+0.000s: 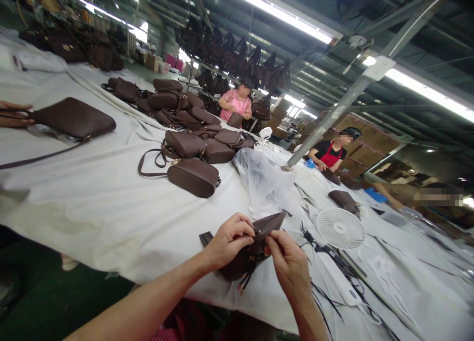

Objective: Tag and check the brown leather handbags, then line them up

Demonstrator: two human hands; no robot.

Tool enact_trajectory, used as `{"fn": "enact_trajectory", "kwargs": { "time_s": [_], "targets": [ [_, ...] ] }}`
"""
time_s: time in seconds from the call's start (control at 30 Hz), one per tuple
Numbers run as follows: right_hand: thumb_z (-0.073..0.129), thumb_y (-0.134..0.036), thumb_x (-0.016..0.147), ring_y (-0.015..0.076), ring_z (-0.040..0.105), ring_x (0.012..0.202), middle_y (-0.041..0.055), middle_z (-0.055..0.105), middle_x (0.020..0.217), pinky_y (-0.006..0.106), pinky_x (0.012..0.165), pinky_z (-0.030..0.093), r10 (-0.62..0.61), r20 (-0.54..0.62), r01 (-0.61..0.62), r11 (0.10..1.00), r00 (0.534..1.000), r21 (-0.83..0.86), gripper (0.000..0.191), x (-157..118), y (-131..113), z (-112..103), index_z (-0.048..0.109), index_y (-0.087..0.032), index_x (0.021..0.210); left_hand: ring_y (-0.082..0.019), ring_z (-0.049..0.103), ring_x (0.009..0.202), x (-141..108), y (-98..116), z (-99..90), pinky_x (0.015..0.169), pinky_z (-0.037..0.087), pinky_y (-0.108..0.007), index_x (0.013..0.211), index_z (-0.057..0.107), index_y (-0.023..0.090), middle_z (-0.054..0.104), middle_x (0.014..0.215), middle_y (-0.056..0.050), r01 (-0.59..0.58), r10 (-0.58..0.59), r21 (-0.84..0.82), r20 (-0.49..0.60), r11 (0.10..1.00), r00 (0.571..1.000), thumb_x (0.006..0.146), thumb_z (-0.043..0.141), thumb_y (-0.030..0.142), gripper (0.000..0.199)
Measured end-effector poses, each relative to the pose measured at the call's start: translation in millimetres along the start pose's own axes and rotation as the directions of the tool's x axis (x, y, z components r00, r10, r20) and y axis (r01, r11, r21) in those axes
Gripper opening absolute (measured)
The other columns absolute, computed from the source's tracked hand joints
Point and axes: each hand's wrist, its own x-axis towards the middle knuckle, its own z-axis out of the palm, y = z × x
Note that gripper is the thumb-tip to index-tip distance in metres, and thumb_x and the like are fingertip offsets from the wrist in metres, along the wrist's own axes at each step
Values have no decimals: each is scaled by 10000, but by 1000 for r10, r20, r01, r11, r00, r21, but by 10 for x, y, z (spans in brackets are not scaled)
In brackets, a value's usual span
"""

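A dark brown handbag (237, 264) with a tasselled drawstring lies at the near edge of the cloth-covered table, between my hands. My left hand (231, 240) pinches the upper edge of its opening from the left. On the right side, my right hand (289, 254) grips the same edge between thumb and fingers. A black hang tag (206, 239) pokes out beside my left wrist. The inside of the handbag is mostly hidden by my fingers.
Several brown bags (194, 175) are piled further back on the white cloth (111, 217). A white fan (340, 228) and black straps stand to the right, near a metal post (333, 116). Another person's hand (15, 114) holds a bag at far left. Co-workers (237, 104) work behind.
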Motion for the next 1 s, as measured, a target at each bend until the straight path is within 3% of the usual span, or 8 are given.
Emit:
{"fn": "enact_trajectory", "kwargs": {
  "time_s": [0.17, 0.3, 0.5, 0.63, 0.8, 0.87, 1.0],
  "targets": [
    [559, -521, 835, 171, 591, 606, 11, 626, 653, 278, 601, 474, 218, 21, -218, 960, 976, 178, 344, -1, 60, 57, 651, -193, 885, -145, 525, 831, 8, -50, -55, 756, 421, -258, 748, 580, 158, 562, 941, -46, -49, 49, 2, 10, 999, 999, 769, 557, 73, 91],
    [570, -607, 797, 141, 517, 519, -23, 533, 546, 256, 516, 439, 346, 104, -360, 868, 932, 341, 415, 65, 14, 39, 591, -201, 715, -144, 522, 826, -11, 3, -24, 717, 416, -247, 752, 577, 161, 555, 966, -56, -112, 107, 72, 68, 991, 992, 783, 552, 88, 83],
    [653, -614, 732, 122, 491, 515, -28, 510, 543, 234, 496, 419, 373, 217, -430, 817, 902, 384, 436, 133, -55, -51, 596, -186, 673, -111, 492, 728, -10, 46, 72, 677, 391, -236, 616, 525, 149, 560, 917, -34, -4, 4, 10, -29, 1000, 1000, 770, 644, 172, 196],
    [681, -613, 705, 102, 451, 515, -43, 479, 559, 223, 507, 412, 415, 220, -469, 765, 883, 442, 439, 122, -40, -42, 585, -186, 666, -105, 490, 716, -32, 1, 107, 659, 380, -230, 668, 569, 147, 588, 945, -37, 40, -46, -111, -54, 993, 997, 747, 654, 149, 116],
    [620, -584, 788, 105, 463, 546, -33, 509, 564, 221, 544, 376, 281, 277, -369, 860, 919, 352, 421, 89, -169, -27, 574, -186, 659, -113, 475, 683, -94, -75, 107, 636, 380, -229, 793, 555, 168, 552, 803, -3, 77, -91, -146, -92, 986, 992, 789, 602, 167, 47],
    [613, -579, 797, 104, 460, 535, -32, 507, 546, 221, 535, 359, 268, 300, -365, 868, 915, 337, 423, 82, -219, -25, 564, -186, 649, -128, 494, 719, -111, -98, 97, 674, 403, -242, 862, 549, 175, 542, 799, -1, 42, -50, -103, -70, 994, 996, 818, 569, 176, 49],
    [657, -605, 734, 97, 442, 493, -43, 486, 537, 221, 498, 346, 357, 292, -453, 794, 887, 407, 445, 78, -236, -9, 545, -186, 636, -181, 541, 929, -136, -133, 112, 855, 427, -305, 953, 567, 177, 581, 958, -55, -155, 156, 51, -16, 987, 988, 889, 496, 187, 96]
  ]
}}
